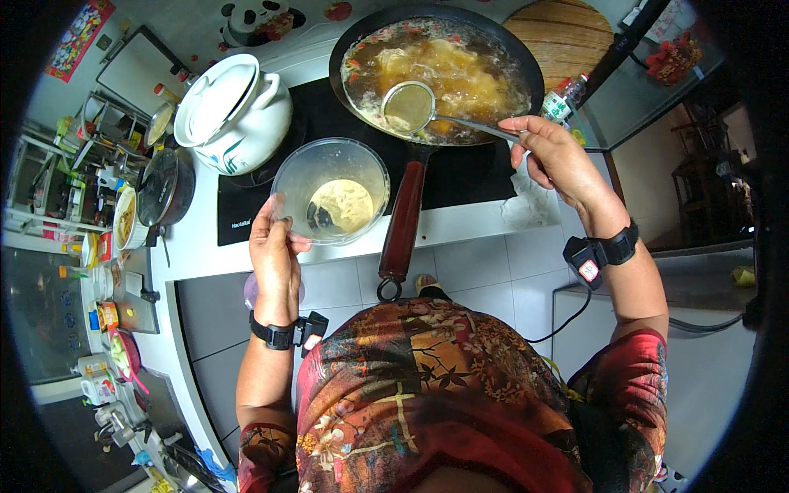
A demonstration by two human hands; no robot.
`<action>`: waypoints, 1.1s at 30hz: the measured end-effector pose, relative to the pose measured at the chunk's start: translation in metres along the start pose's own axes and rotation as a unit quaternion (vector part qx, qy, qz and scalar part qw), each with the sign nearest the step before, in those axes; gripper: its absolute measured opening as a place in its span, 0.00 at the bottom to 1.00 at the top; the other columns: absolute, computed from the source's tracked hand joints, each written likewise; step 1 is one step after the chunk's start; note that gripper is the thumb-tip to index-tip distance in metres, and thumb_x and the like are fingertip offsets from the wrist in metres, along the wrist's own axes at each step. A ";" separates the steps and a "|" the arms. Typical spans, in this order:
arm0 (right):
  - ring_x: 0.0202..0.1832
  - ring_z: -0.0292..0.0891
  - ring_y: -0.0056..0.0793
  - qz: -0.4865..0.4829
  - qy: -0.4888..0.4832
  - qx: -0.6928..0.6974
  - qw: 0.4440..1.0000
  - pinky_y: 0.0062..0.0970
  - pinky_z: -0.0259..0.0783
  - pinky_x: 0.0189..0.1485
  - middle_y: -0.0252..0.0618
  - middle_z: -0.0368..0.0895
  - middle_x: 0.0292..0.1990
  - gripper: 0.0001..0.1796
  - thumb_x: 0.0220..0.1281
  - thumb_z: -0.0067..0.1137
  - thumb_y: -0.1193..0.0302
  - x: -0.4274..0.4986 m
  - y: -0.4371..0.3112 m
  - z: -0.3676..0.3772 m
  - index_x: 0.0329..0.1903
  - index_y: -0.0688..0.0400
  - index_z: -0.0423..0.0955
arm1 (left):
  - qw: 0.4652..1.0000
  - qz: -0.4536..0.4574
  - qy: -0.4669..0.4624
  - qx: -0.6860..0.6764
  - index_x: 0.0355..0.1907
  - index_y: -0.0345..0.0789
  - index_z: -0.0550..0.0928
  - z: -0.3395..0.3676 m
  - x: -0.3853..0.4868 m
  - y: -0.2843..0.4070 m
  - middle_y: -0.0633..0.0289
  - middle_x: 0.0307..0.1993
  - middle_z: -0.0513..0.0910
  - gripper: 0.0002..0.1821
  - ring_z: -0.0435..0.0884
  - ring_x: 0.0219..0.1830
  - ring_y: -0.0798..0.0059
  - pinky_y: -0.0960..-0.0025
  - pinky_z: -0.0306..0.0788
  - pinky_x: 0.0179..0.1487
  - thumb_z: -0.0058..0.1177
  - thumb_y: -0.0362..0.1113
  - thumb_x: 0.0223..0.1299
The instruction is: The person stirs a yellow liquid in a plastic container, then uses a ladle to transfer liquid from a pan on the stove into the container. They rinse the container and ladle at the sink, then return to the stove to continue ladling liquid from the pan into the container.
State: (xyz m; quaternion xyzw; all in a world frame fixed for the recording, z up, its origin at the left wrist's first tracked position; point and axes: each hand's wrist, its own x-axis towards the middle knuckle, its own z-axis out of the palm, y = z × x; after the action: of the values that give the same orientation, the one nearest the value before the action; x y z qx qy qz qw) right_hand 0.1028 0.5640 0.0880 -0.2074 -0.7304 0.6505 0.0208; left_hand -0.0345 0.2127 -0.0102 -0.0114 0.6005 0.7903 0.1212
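Note:
My left hand (275,231) grips the rim of a clear plastic bowl (370,160), which is tilted towards me above the front of the cooktop. Pale yellowish foam or scum (345,202) lies in the bottom of it. With my right hand (548,148) I hold the metal handle of a round fine-mesh skimmer (408,108). Its mesh hovers over or touches the near left part of the liquid; which one, I cannot tell. Below it is a large black wok (532,92) of brown broth (444,68), with pale pieces and red chilli bits. The wok's reddish-brown handle (404,228) points at me.
A white lidded pot (253,135) stands left on the black cooktop (237,212). Further left are a dark glass-lidded pan (166,188) and a white ribbed bowl (132,219). A round wooden board (561,40) and a labelled bottle (564,98) are at the right. A crumpled white cloth or tissue (527,203) lies by the edge.

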 end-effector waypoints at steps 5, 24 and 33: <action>0.12 0.54 0.09 0.017 -0.010 0.063 0.998 0.11 0.49 0.13 0.32 0.74 0.26 0.16 0.70 0.37 0.74 0.013 0.005 0.011 0.56 0.63 0.67 | 1.000 -0.003 0.003 0.002 0.57 0.28 0.69 0.001 -0.001 0.001 0.53 0.42 0.80 0.21 0.76 0.16 0.79 0.81 0.74 0.20 0.40 0.22 0.59; 0.17 0.54 0.10 -0.053 -0.048 0.233 0.970 0.11 0.50 0.16 0.35 0.76 0.31 0.18 0.68 0.39 0.74 0.047 -0.013 0.024 0.58 0.64 0.64 | 1.000 0.009 0.012 0.006 0.57 0.28 0.69 0.007 0.005 0.005 0.53 0.44 0.79 0.21 0.75 0.15 0.78 0.80 0.74 0.19 0.40 0.22 0.58; 0.15 0.54 0.09 -0.047 0.054 0.147 0.987 0.11 0.50 0.14 0.32 0.75 0.30 0.17 0.70 0.37 0.73 0.016 -0.005 -0.007 0.58 0.65 0.65 | 1.000 0.004 0.011 -0.011 0.57 0.28 0.68 0.008 0.006 0.003 0.53 0.44 0.79 0.22 0.74 0.15 0.78 0.80 0.73 0.19 0.40 0.22 0.58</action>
State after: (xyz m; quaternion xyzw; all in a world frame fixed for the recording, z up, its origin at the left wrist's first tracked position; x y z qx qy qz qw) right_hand 0.0890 0.5756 0.0899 -0.2024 -0.6335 0.7369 0.1212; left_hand -0.0403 0.2207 -0.0059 -0.0189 0.5932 0.7971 0.1111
